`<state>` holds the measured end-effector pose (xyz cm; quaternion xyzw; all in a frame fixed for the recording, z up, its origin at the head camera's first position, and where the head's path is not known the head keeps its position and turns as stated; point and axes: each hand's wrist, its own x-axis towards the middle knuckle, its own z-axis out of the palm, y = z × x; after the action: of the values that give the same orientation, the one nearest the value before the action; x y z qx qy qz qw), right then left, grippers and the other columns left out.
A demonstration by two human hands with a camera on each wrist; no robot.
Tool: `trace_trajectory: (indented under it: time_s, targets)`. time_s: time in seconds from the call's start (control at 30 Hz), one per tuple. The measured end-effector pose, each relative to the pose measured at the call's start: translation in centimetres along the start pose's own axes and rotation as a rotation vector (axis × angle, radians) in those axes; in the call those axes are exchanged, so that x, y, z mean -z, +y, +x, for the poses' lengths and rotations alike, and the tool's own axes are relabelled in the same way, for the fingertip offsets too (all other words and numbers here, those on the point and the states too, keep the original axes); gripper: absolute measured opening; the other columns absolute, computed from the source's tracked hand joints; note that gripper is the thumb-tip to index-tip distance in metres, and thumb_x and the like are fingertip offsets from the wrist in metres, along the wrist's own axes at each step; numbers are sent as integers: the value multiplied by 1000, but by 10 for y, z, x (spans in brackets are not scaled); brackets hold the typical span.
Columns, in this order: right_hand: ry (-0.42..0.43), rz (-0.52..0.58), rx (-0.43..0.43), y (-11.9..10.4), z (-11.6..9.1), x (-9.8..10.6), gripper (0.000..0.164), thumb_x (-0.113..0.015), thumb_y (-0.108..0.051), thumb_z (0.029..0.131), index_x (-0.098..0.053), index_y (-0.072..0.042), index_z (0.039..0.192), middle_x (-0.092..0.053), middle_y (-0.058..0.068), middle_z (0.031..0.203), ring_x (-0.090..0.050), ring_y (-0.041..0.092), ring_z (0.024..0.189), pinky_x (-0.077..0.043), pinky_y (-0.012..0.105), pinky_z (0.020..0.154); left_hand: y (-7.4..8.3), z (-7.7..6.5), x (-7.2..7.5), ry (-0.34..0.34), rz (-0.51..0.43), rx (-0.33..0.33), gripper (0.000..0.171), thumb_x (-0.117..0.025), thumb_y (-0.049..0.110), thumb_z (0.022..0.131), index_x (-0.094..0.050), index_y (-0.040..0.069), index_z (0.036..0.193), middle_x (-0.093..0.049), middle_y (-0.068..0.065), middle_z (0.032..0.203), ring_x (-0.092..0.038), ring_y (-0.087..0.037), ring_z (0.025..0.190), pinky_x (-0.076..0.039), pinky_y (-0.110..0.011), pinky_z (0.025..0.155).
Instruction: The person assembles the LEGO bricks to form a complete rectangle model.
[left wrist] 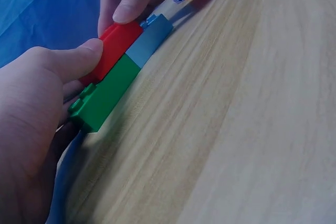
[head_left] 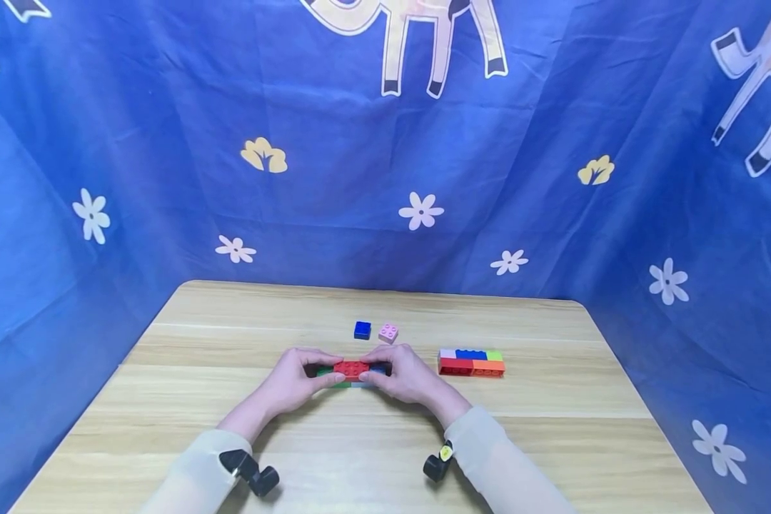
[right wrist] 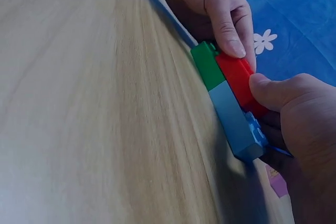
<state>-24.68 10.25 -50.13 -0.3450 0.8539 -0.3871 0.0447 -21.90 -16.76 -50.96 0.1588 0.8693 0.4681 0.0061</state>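
Observation:
A red toy building brick lies across the seam of a green brick and a light blue brick, which stand end to end on the table. My left hand pinches the red brick's left end, thumb on the near side. From the other side, my right hand pinches its right end the same way. Studs of the green and light blue bricks show beyond the red one's ends. The fingers behind the bricks are mostly hidden.
Just behind the hands sit a dark blue brick and a pink brick. To the right lies a joined brick block in red, orange, blue, white and lime. A blue patterned curtain surrounds the wooden table.

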Motion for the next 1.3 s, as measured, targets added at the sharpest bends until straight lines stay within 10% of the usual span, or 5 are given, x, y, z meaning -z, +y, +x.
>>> trace_trajectory:
  time_s: [1.3]
  targets:
    - [47, 56, 79, 10, 1, -7, 33, -82, -31, 96, -80, -12, 123, -76, -10, 111, -67, 4, 106, -54, 28, 99, 1, -2, 0, -3, 43, -54, 31, -90, 29, 87, -83, 19, 116, -78, 10, 106, -70, -19, 106, -49, -52, 103]
